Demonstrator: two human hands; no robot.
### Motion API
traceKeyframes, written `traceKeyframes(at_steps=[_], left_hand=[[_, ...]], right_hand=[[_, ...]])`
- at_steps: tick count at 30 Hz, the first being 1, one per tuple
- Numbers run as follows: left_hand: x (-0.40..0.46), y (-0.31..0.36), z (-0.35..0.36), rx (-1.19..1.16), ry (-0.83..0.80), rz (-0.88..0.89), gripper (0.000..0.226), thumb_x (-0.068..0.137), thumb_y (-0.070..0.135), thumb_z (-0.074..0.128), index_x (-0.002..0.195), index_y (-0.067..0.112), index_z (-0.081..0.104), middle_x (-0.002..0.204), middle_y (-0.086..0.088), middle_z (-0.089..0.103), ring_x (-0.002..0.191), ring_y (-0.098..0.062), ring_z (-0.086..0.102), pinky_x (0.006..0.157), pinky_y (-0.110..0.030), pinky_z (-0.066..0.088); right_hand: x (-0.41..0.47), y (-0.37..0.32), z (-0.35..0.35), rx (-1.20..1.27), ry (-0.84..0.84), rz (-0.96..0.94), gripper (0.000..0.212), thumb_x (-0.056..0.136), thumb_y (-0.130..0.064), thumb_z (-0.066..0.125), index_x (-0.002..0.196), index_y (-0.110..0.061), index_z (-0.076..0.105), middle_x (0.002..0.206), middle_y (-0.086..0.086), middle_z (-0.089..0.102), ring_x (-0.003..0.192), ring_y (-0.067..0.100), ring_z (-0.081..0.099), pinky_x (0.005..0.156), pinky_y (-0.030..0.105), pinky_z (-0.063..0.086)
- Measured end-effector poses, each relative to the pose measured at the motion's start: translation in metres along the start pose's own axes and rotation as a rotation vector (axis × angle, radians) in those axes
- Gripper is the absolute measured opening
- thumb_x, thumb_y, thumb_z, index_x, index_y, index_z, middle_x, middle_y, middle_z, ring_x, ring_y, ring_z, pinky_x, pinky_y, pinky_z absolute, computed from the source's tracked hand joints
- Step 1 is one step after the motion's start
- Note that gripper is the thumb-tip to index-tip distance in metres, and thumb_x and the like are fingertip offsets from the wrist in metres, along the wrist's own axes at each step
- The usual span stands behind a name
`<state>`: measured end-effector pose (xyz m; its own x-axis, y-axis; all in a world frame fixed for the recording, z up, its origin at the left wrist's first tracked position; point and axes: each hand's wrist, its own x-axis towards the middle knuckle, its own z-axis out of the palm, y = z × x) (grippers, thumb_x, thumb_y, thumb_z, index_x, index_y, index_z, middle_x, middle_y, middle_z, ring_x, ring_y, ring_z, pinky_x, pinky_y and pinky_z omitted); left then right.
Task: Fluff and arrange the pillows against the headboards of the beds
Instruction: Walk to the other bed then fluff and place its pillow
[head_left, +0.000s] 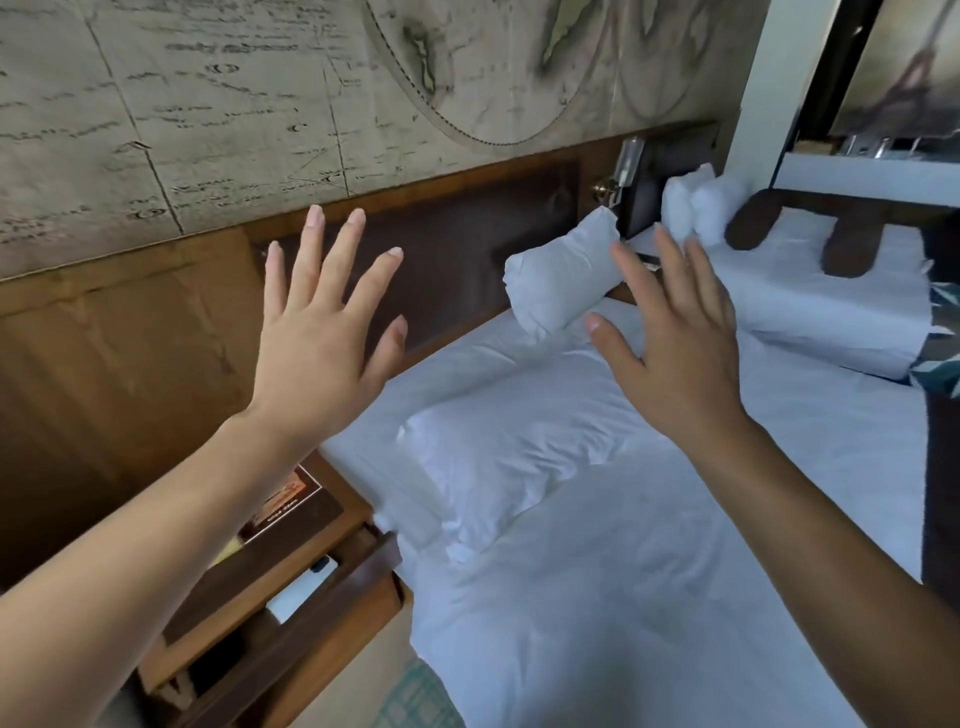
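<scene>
White linen covers the near bed (649, 571) below you, and your two hands are raised above it with nothing in them. Your left hand (322, 332) is spread wide, fingers apart, in front of the dark padded headboard (457, 260). Your right hand (675, 348) is also open, palm down, fingers loosely extended over the head end of the mattress.

One pillow (498, 457) lies flat on the near bed, close to its left edge and apart from the headboard. A second pillow (563, 273) sits at the far end of the same headboard, tilted and leaning against it, just past your right fingertips. On the far bed (831, 301), two more white pillows (696, 208) stand upright against its headboard, side by side.

A wooden nightstand (291, 587) stands to the left of the near bed, with a dark framed card (291, 499) lying on top. A wall lamp (626, 166) is mounted between the beds, under the map-print wallpaper (260, 104).
</scene>
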<state>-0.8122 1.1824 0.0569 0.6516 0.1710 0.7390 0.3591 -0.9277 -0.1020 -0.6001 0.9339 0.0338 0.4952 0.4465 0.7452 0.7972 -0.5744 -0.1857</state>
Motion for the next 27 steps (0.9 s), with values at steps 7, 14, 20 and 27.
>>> traceKeyframes(at_steps=[7,14,20,27], left_hand=[[0.055,-0.046,0.089,-0.056,-0.013,0.054,0.058,0.106,0.045,0.04,0.158,0.02,0.04,0.175,-0.009,0.014,0.162,-0.036,0.001,0.128,-0.065,0.008],[0.099,-0.106,0.19,-0.182,-0.081,0.091,0.06,0.105,0.045,0.038,0.158,0.017,0.04,0.174,-0.011,0.016,0.162,-0.037,0.004,0.128,-0.065,0.009],[0.133,-0.155,0.257,-0.335,-0.121,0.104,0.059,0.104,0.044,0.039,0.157,0.017,0.042,0.174,-0.01,0.016,0.162,-0.036,0.004,0.128,-0.061,0.009],[0.154,-0.177,0.337,-0.43,-0.205,0.165,0.061,0.102,0.044,0.04,0.156,0.014,0.043,0.173,-0.012,0.019,0.162,-0.036,0.007,0.127,-0.062,0.012]], right_hand=[[0.044,0.014,0.083,-0.114,-0.024,0.034,0.063,0.101,-0.063,0.039,0.157,-0.033,0.036,0.17,0.006,0.022,0.157,0.034,0.015,0.122,0.053,0.019],[0.079,0.011,0.17,-0.164,-0.039,0.186,0.061,0.101,-0.06,0.044,0.154,-0.03,0.043,0.166,0.009,0.031,0.154,0.038,0.024,0.119,0.059,0.027],[0.106,-0.002,0.226,-0.124,-0.116,0.369,0.067,0.099,-0.063,0.041,0.157,-0.031,0.037,0.169,0.009,0.025,0.156,0.035,0.019,0.122,0.058,0.026],[0.108,0.003,0.265,-0.162,-0.187,0.523,0.07,0.097,-0.066,0.038,0.159,-0.034,0.031,0.171,0.004,0.019,0.158,0.029,0.014,0.123,0.052,0.021]])
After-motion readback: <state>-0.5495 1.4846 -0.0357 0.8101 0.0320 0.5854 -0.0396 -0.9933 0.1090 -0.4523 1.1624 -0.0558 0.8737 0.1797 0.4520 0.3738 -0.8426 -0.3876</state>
